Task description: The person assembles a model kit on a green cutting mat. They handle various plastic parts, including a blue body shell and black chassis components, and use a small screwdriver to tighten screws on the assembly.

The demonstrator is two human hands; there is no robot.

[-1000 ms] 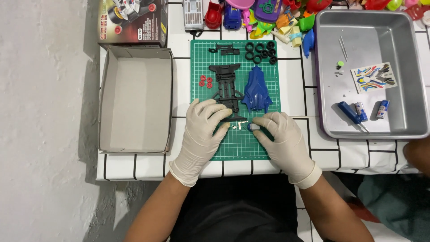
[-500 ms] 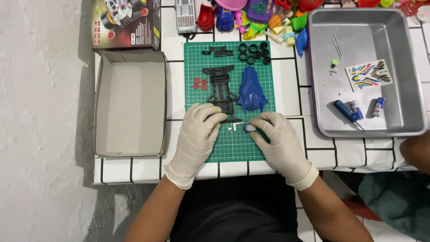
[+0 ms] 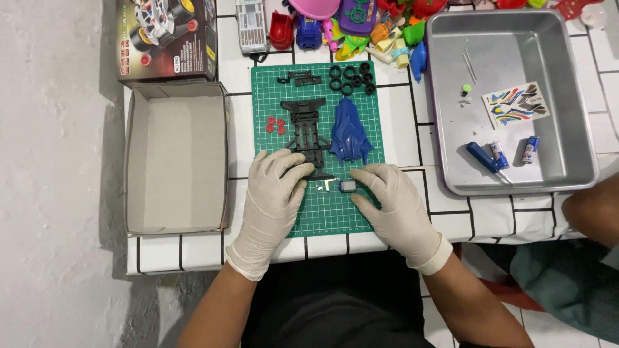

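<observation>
White-gloved hands sit low on the green cutting mat (image 3: 322,212), both palm-down w/ fingers loosely spread, neither closed around anything. Left hand (image 3: 271,200) has fingertips resting on the lower end of the black chassis (image 3: 306,132); can't tell if it pinches a part under there. Right hand (image 3: 390,203) touches the small grey motor (image 3: 347,186) w/ thumb and forefinger tips, motor lying on the mat btwn the two hands, a couple of tiny white bits (image 3: 325,186) just beside it. Progress, judging by the layout: early stage. Parts are unpacked and laid out, but chassis looks bare, motor not seated, blue body shell (image 3: 350,131) lies apart just right of the chassis, black tyres (image 3: 352,78) sit loose in a cluster at the mat's top, red small wheels/rollers (image 3: 275,125) loose to the left. So nearly all fitting looks left to do. Further out: open cardboard box tray (image 3: 175,158) on the left of the white tiled counter (image 3: 412,122), printed box lid (image 3: 166,38) above it, a jumble of coloured plastic toys (image 3: 361,26) along the far edge. Right side, metal tray (image 3: 445,96) holds a sticker sheet (image 3: 518,105), blue-handled screwdriver (image 3: 483,156), 2 small batteries (image 3: 530,149) and thin pins. Another person's arm (image 3: 590,209) shows at the right edge.
</observation>
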